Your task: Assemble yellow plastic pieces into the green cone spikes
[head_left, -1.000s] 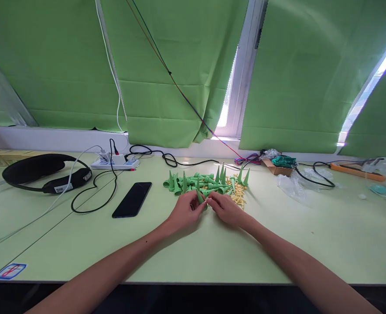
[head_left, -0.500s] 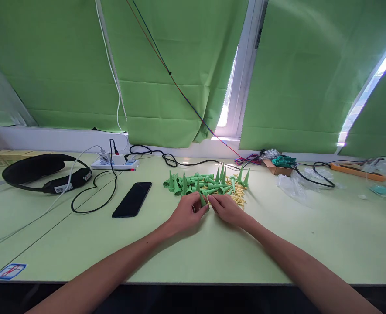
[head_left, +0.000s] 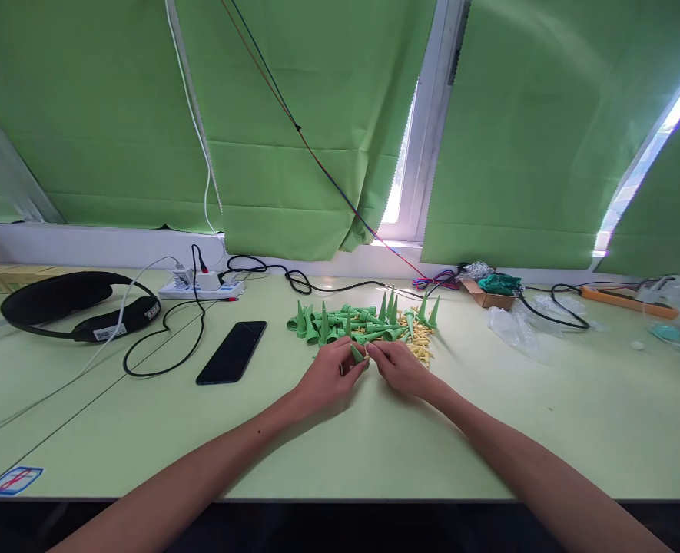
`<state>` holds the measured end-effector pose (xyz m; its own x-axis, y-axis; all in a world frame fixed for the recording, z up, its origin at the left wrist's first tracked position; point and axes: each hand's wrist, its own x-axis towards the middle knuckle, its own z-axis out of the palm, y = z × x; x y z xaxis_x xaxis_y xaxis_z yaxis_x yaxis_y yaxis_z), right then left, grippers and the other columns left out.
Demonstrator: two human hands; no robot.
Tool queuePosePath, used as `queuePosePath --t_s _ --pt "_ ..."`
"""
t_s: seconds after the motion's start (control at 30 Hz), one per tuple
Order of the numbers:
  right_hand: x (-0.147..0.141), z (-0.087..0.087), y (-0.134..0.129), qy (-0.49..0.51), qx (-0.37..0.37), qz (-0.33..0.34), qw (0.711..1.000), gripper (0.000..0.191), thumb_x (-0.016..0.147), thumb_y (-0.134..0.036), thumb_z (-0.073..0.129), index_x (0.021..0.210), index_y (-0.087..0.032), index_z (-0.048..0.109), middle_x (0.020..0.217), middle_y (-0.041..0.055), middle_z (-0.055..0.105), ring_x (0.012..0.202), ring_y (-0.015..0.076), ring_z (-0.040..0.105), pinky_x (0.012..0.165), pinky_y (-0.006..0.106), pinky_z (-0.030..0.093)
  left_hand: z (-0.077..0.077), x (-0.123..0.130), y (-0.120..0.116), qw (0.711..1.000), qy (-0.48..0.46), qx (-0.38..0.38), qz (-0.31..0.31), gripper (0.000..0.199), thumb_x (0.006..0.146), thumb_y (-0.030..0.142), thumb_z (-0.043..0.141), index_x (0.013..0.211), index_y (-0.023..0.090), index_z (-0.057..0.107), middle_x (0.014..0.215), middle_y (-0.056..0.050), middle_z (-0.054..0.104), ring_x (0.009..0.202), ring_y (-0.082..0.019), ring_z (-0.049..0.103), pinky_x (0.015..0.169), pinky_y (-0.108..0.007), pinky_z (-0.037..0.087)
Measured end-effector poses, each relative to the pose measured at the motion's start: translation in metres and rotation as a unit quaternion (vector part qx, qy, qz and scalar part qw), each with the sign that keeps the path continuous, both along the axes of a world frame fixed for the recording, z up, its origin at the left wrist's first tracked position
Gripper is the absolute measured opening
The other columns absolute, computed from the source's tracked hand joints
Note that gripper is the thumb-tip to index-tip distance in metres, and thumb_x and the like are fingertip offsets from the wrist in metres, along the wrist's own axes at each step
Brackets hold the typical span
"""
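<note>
My left hand is closed around a small green plastic cone, which is tilted between thumb and fingers. Close beside it, my right hand pinches a tiny pale yellow piece at the cone's end; my fingers mostly hide it, but it resembles the loose pegs. The fingertips of both hands nearly meet. Just beyond them lies a pile of green cones, some upright and others on their sides. Small yellow pegs are heaped at the pile's right, behind my right hand.
A black phone lies left of my hands. Farther left are a headset and a power strip with cables. At the right stand a small cardboard box, a crumpled plastic bag and an orange-handled tool.
The green cone in my left hand has tipped a little, its point now leaning further left. Both hands stay in almost the same place.
</note>
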<state>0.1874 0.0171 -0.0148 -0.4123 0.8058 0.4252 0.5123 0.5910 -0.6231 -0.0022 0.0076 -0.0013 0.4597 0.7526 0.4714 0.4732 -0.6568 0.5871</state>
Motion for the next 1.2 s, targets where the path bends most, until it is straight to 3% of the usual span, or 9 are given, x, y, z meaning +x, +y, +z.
queuePosePath --t_s 0.27,0.4,0.63,0.8,0.93,1.07,1.2 --pt "-0.001 0.0008 0.0001 0.003 -0.011 -0.009 1.0 0.049 0.103 -0.045 0.03 0.06 -0.02 0.033 0.053 -0.0039 0.04 0.053 0.0112 0.036 0.056 0.028 0.027 -0.0005 -0.0003 -0.0003 1.0 -0.001 0.003 0.001 0.019 0.093 0.029 0.054 0.085 0.019 0.068 0.08 -0.002 0.059 0.065 -0.013 0.052 0.059 -0.027 0.042" --pt "-0.0028 0.0009 -0.0006 0.009 -0.005 -0.026 1.0 0.045 0.102 -0.042 0.034 0.063 -0.02 0.037 0.055 -0.0039 0.043 0.054 0.0113 0.037 0.057 0.027 0.028 -0.0007 -0.0003 0.0013 1.0 -0.015 -0.013 0.001 0.017 0.092 0.028 0.054 0.098 0.021 0.068 0.084 -0.002 0.06 0.066 -0.013 0.052 0.06 -0.027 0.043" --pt "-0.0028 0.0006 0.0019 0.081 0.002 -0.056 0.995 0.044 0.102 -0.045 0.035 0.064 -0.022 0.037 0.053 -0.0036 0.045 0.05 0.012 0.04 0.053 0.027 0.031 -0.0004 -0.0005 0.0039 0.994 -0.06 -0.091 0.019 0.026 0.088 0.026 0.055 0.114 0.022 0.054 0.085 0.001 0.056 0.058 -0.009 0.05 0.054 -0.023 0.04" --pt "-0.0041 0.0051 -0.0014 0.125 -0.018 -0.059 0.99 0.046 0.101 -0.05 0.034 0.065 -0.023 0.035 0.053 -0.0038 0.044 0.046 0.0116 0.041 0.049 0.026 0.032 0.0013 0.0012 0.0046 0.979 -0.129 -0.149 0.051 0.028 0.093 0.046 0.052 0.11 0.023 0.05 0.085 0.002 0.054 0.054 -0.007 0.05 0.049 -0.021 0.039" --pt "-0.0045 0.0073 -0.0041 0.141 -0.025 -0.045 0.989 0.045 0.101 -0.051 0.034 0.066 -0.023 0.037 0.054 -0.004 0.044 0.045 0.0111 0.042 0.048 0.026 0.033 0.001 0.0024 0.0057 0.96 -0.164 -0.227 0.022 0.037 0.093 0.058 0.045 0.099 0.022 0.051 0.08 0.003 0.052 0.046 -0.006 0.048 0.04 -0.02 0.035" --pt "-0.0044 0.0076 -0.0053 0.153 -0.033 -0.022 0.987 0.043 0.102 -0.05 0.035 0.068 -0.023 0.038 0.053 -0.0048 0.045 0.043 0.0105 0.043 0.048 0.026 0.035 -0.0015 0.0043 0.0045 0.943 -0.165 -0.287 -0.014 0.041 0.091 0.061 0.048 0.086 0.02 0.05 0.078 0.003 0.053 0.047 -0.007 0.05 0.037 -0.019 0.034" --pt "-0.0037 0.0074 -0.0054 0.143 -0.027 -0.007 0.989 0.043 0.102 -0.048 0.035 0.067 -0.023 0.037 0.051 -0.0051 0.045 0.042 0.0105 0.043 0.05 0.026 0.036 -0.0005 0.0044 0.0027 0.941 -0.162 -0.297 -0.024 0.042 0.088 0.06 0.053 0.079 0.02 0.047 0.074 0.004 0.052 0.045 -0.006 0.048 0.037 -0.02 0.035"
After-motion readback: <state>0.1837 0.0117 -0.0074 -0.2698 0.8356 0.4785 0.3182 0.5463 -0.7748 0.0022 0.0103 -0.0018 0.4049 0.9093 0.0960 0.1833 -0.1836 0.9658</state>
